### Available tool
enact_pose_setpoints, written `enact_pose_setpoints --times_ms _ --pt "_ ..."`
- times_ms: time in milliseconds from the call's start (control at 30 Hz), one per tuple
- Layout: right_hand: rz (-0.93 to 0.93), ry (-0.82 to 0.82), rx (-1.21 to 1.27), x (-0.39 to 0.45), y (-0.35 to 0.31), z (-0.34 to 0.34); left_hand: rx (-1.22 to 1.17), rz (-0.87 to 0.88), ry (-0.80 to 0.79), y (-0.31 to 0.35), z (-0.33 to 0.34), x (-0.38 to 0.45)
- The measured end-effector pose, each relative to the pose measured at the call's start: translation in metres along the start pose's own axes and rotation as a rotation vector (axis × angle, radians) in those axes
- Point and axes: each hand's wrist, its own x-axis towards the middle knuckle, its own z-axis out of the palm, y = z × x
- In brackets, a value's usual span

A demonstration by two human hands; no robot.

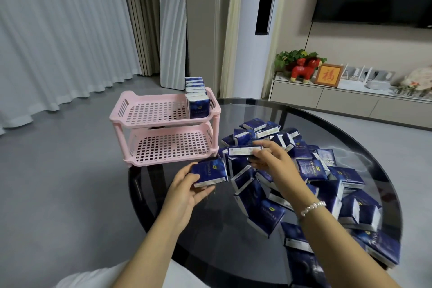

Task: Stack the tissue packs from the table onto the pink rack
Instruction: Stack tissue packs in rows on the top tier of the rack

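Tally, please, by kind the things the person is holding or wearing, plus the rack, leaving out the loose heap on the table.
Held tissue packs: 2 (one in the left hand, one in the right hand)
Pink rack: 1
Bracelet: 1
Total: 4

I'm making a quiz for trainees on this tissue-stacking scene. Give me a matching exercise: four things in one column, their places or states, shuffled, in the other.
Things:
1. left hand
2. right hand
3. top shelf
4. bottom shelf

States:
A. holds no packs
B. grips a pack edge-on over the pile
C. has a row of packs standing at its right end
D. holds a pack near the rack's foot

Pairs: 1-D, 2-B, 3-C, 4-A
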Motion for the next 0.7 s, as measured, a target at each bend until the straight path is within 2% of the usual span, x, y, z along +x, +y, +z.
enact_pose_setpoints --times_ms 167,267,433,567,700 --pt "-0.003 0.034 0.002 -0.026 0.011 0.019 -0.012 0.024 0.040 -0.007 -0.006 -0.006" --pt "-0.030 0.042 0.073 -0.041 0.021 0.034 0.092 0.066 0.045 -0.014 -0.003 -0.009" --pt "-0.092 0.143 0.022 -0.053 0.037 0.051 0.087 0.068 0.025 -0.023 -0.001 -0.013" --pt "-0.087 0.213 -0.048 -0.053 0.048 0.056 0.054 -0.001 -0.092 -0.024 0.001 -0.016" --pt "-0.088 0.201 -0.114 -0.054 0.051 0.056 0.066 -0.071 -0.082 -0.023 0.008 -0.016"
